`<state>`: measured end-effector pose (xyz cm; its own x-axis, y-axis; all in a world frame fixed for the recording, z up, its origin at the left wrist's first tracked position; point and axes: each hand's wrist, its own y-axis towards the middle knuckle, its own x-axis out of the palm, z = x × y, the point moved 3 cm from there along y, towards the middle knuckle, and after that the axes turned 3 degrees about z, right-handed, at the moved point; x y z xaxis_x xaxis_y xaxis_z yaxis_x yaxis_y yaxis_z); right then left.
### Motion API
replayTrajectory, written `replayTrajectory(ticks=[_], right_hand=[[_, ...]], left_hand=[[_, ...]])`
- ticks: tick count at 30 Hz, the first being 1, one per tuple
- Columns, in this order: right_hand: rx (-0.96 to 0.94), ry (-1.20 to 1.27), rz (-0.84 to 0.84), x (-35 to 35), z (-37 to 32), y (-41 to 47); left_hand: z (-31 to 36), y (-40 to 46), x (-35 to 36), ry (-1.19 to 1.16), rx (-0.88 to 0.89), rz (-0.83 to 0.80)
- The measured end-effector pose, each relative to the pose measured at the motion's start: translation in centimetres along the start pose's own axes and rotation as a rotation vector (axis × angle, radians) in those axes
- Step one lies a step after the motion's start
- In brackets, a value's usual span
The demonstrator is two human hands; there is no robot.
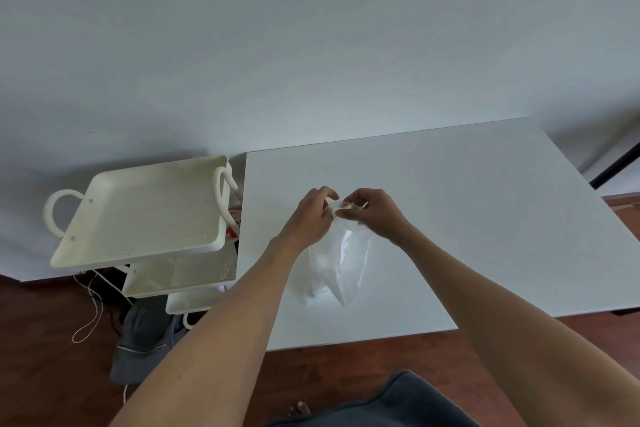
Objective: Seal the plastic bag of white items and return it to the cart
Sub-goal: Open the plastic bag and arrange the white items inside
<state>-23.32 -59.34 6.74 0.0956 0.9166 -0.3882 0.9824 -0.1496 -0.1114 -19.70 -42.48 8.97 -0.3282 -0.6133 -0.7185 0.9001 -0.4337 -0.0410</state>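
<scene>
A clear plastic bag (337,262) with white items inside lies on the white table (467,218), its bottom end toward me. My left hand (311,215) and my right hand (372,213) both pinch the bag's far, top edge, fingers close together just above the table. The white items show as a pale mass in the bag's lower part. The cream cart (145,208) stands to the left of the table, its perforated top tray bare.
The cart has two lower shelves (183,274) under the top tray and curved handles at both ends. A grey cloth (145,340) and a white cord (90,315) lie on the wooden floor by the cart. A black pole (616,163) leans at far right.
</scene>
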Motion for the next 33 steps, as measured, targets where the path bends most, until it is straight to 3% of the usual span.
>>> replayTrajectory(ticks=[3,6,10,16,23,26,33], right_hand=[[0.031,0.027,-0.052,-0.2,0.3,-0.1],[0.055,0.045,-0.12,-0.1,0.8,-0.2],[0.003,0.033,-0.035,0.1,0.5,0.1],[-0.088,-0.067,0.039,-0.1,-0.8,0.6],[0.019,0.028,-0.111,-0.7,0.3,0.3],[0.036,0.003,-0.139,-0.5,0.6,0.3],[-0.121,-0.159,0.046,0.1,-0.9,1.3]], left_hand=[[-0.3,-0.1,-0.7,0.027,-0.004,0.064],[-0.8,-0.3,-1.0,0.02,-0.062,0.028],[-0.8,-0.5,-0.6,0.009,-0.073,-0.071],[-0.9,-0.7,-1.2,-0.033,-0.071,-0.009],[-2.6,-0.6,-1.7,0.024,-0.137,0.128],[-3.0,-0.6,-1.8,-0.064,-0.116,0.111],[-2.4,-0.5,-2.1,-0.187,-0.119,-0.01]])
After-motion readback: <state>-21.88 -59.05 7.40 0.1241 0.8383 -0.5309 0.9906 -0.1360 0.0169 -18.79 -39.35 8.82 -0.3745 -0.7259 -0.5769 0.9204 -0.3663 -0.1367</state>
